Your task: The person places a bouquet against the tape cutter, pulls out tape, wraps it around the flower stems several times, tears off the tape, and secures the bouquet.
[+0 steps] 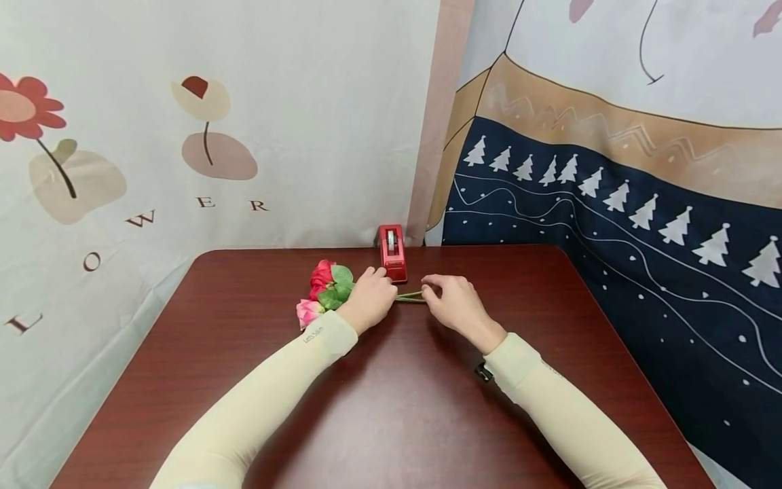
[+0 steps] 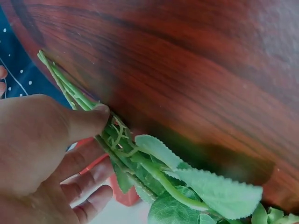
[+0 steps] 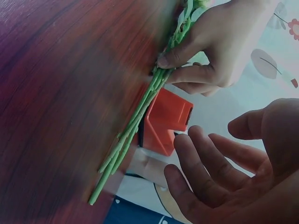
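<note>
A small bunch of roses lies across the table, with a red rose (image 1: 322, 277) and a pink rose (image 1: 309, 312) at its left end. Green leaves (image 2: 205, 186) spread below the blooms. My left hand (image 1: 373, 297) pinches the green stems (image 3: 133, 123) between thumb and fingers, just under the leaves. The bare stem ends point right, toward my right hand (image 1: 455, 303). In the right wrist view, that hand's fingers (image 3: 201, 182) are loosely bent with nothing between them, apart from the stems.
A red tape dispenser (image 1: 393, 252) stands at the table's back edge, behind the stems. The dark red wooden table (image 1: 379, 407) reaches to a pale flower-printed cloth (image 1: 318, 122) at the back and a navy tree-printed cloth (image 1: 611, 238) on the right.
</note>
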Demonstrator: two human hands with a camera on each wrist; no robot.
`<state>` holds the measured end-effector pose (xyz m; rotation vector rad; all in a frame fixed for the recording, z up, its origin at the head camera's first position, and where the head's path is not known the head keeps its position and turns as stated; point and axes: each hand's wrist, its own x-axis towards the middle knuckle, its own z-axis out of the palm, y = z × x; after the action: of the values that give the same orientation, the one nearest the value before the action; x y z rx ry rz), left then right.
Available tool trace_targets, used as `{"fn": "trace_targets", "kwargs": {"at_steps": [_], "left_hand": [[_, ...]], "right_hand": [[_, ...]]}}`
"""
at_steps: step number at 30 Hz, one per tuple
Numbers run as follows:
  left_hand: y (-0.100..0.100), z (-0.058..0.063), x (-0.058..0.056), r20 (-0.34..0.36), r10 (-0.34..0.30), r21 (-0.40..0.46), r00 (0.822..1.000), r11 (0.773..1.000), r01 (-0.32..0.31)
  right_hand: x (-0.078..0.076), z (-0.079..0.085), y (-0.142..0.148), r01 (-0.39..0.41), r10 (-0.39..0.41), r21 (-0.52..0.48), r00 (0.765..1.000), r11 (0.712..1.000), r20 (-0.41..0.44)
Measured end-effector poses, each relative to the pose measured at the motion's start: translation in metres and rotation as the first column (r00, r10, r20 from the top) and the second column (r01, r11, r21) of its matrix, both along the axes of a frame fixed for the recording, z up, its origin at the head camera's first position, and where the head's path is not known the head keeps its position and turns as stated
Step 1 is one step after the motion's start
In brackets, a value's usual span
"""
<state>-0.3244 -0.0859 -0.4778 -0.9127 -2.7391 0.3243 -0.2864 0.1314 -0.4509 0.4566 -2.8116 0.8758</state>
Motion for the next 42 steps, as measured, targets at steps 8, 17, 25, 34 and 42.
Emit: {"fn": "trace_targets", "kwargs": {"at_steps": [8,17,25,34,42], "left_hand": [[-0.003,0.007,0.005,-0.005,0.014,-0.035,1.000,0.999,-0.014],[-0.012,0.025,0.003,0.053,0.012,0.088,0.999,0.996,-0.017],[-0.019,0.048,-0.011,0.124,0.128,0.193,0.984,0.969,-0.151],[-0.025,0.056,-0.037,0.189,0.178,0.261,0.966,0.939,-0.224],[-0.023,0.049,-0.048,0.297,0.181,0.273,0.938,0.925,-0.265]], "right_hand": [[0.001,-0.002,-0.002,-0.014,0.014,0.017,1.000,1.000,-0.002],[0.002,-0.002,-0.002,-0.014,0.014,0.027,1.000,1.000,0.009],[-0.005,0.000,-0.007,-0.021,0.021,0.009,0.998,1.000,0.054],[-0.038,0.014,-0.029,-0.028,0.035,-0.042,0.983,0.999,0.178],[-0.073,0.024,-0.052,0.054,-0.050,-0.009,0.972,0.999,0.230]]}}
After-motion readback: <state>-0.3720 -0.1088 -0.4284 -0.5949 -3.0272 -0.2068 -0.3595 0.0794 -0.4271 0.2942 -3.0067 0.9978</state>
